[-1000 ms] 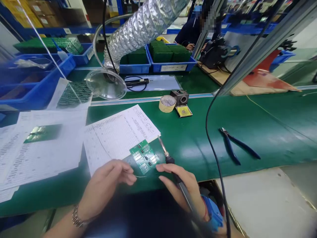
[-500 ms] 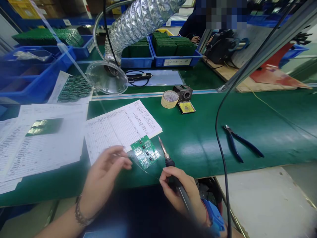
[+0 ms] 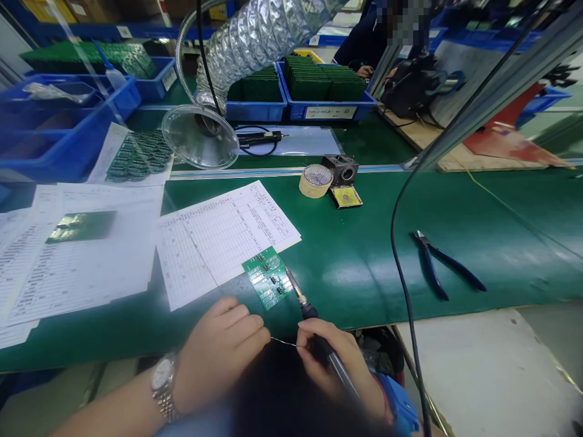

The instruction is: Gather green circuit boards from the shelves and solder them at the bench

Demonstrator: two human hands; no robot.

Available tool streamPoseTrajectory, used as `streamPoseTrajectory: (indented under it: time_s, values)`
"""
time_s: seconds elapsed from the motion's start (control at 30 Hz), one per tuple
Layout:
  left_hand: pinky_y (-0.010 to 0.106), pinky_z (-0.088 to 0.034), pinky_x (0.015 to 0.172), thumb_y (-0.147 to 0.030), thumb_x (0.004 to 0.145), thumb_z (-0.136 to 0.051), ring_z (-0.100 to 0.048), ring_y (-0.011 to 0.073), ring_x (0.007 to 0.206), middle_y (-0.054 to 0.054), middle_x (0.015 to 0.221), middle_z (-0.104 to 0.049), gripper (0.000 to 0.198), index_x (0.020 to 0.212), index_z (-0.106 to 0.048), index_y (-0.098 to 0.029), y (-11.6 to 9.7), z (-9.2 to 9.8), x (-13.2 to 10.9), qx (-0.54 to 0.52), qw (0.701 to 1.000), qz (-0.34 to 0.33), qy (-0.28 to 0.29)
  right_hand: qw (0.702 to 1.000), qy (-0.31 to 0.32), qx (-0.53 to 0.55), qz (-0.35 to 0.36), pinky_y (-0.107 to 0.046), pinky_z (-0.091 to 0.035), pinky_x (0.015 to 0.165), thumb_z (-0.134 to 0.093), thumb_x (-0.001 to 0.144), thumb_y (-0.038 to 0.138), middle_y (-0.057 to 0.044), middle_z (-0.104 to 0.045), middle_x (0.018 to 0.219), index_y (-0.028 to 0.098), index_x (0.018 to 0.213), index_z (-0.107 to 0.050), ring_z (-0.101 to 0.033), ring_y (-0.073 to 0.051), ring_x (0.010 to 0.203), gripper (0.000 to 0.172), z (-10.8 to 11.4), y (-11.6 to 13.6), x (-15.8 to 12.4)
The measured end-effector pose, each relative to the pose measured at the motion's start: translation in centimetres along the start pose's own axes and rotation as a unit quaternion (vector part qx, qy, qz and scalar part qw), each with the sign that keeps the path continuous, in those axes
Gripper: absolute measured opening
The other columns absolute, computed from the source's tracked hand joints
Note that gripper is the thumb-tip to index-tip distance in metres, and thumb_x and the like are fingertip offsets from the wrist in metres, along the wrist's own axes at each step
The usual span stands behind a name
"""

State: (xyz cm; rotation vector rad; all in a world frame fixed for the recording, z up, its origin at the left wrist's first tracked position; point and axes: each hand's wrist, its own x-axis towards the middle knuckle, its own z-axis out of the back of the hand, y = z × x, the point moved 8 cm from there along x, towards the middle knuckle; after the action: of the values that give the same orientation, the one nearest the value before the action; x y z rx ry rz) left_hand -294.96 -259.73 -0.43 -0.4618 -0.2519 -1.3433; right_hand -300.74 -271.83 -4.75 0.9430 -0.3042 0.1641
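Item: green PCB (image 3: pixel 266 278), lying loose on green tabletop (image 3: pixel 364 285), just below printed sheet (image 3: pixel 218 233). L hand (image 3: pixel 223 349) is curled, pinching thin solder wire (image 3: pixel 283 342), which is running toward R hand (image 3: pixel 330 358). R hand is gripping soldering iron (image 3: pixel 310 311), tip at PCB's right edge; contact unclear. Risks: tip nudging unclamped PCB out of position; excess solder bridging fine IC pins; hot tip scorching sheet if it drifts.
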Motion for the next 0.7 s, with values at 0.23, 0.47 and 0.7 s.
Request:
streamPoseTrajectory:
  time_s: [0.23,0.47,0.7]
  values:
    - [0.029,-0.031,0.056,-0.011,0.082,-0.043,-0.045,0.0113,0.055,0.000,0.059,-0.055,0.019,0.071,-0.056,-0.017,0.1,-2.0,-1.4,-0.096,0.993,0.055,0.042,0.988,0.039,-0.146,0.033,-0.026,-0.051,0.073,-0.053,0.077,0.011,-0.004,-0.063,0.092,0.025,0.110,-0.048,-0.062,-0.016,0.081,0.036,3.8,-1.8,1.7]
    - [0.025,-0.041,0.061,-0.011,0.084,-0.042,-0.051,0.0120,0.066,0.003,0.071,-0.057,0.018,0.079,-0.059,-0.017,2.5,-2.1,-2.3,-0.204,0.967,0.149,0.007,0.993,0.010,-0.117,0.033,-0.033,-0.048,0.089,-0.050,0.081,0.012,-0.006,-0.060,0.111,0.024,0.117,-0.046,-0.057,-0.018,0.102,0.038,2.0,-2.7,4.0]
    - [0.024,-0.042,0.063,-0.012,0.081,-0.052,-0.053,0.0110,0.067,0.001,0.071,-0.058,0.009,0.078,-0.058,-0.018,6.9,0.0,-3.0,-0.138,0.960,0.225,-0.092,0.993,-0.071,-0.075,0.055,-0.027,-0.052,0.072,-0.051,0.079,0.006,-0.002,-0.065,0.084,0.024,0.109,-0.053,-0.062,-0.014,0.078,0.035,3.5,-2.4,2.7]
